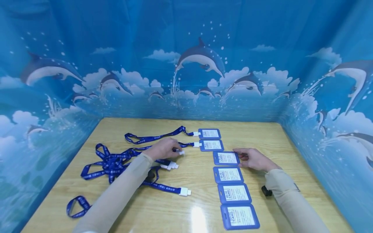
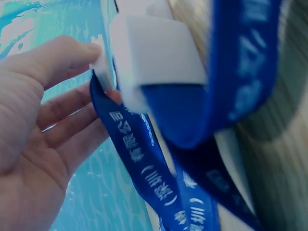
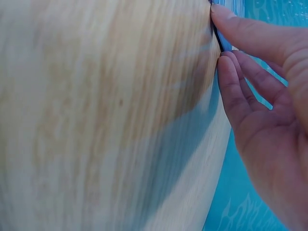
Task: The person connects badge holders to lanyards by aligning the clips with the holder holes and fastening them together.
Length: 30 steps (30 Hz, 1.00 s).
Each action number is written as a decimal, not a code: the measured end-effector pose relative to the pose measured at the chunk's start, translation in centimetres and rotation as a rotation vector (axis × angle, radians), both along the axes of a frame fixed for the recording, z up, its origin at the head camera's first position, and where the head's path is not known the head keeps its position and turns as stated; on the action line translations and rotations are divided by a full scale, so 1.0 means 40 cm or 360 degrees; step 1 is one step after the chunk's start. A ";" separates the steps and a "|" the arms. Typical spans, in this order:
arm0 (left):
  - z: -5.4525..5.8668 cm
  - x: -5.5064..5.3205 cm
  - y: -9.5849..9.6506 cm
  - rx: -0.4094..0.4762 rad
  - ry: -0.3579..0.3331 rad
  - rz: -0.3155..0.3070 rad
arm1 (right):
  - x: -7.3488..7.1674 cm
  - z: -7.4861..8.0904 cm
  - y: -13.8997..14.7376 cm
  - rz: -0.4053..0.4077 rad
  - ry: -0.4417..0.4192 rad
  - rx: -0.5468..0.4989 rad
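My left hand (image 1: 164,148) pinches the white plastic clip (image 2: 101,70) of a blue printed lanyard (image 2: 137,154) between thumb and fingers, just above the table. My right hand (image 1: 255,159) holds the right end of a blue badge holder (image 1: 226,158), thumb and fingertips at its edges; the holder lies flat with a white ID card insert. In the right wrist view only a sliver of that holder shows at the fingertips. Beyond it lie two badge holders, the nearer (image 1: 211,145) and the farther (image 1: 209,133), each joined to a lanyard clip.
Three more badge holders, the closest one (image 1: 240,216) included, line up toward me on the wooden table (image 1: 201,181). More lanyards (image 1: 115,165) lie tangled at left, some white clips (image 1: 185,191) pointing right. A dolphin-print curtain (image 1: 186,103) encloses the back and sides.
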<state>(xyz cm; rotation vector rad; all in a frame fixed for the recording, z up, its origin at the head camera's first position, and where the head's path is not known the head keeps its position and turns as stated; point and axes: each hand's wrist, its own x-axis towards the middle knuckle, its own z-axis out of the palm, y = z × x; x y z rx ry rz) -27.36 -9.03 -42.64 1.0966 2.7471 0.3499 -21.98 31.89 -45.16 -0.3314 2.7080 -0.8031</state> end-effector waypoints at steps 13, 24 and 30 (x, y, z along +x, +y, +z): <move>0.012 -0.001 0.032 -0.0038 0.0078 -0.0021 | -0.003 -0.002 0.000 0.0022 0.0011 0.0019; 0.014 -0.001 0.056 -0.0032 0.0051 -0.0037 | -0.011 0.008 -0.016 0.0048 -0.0019 0.0045; 0.010 -0.003 0.070 -0.0062 0.0047 -0.0038 | -0.014 0.004 -0.023 0.0019 -0.0027 0.0061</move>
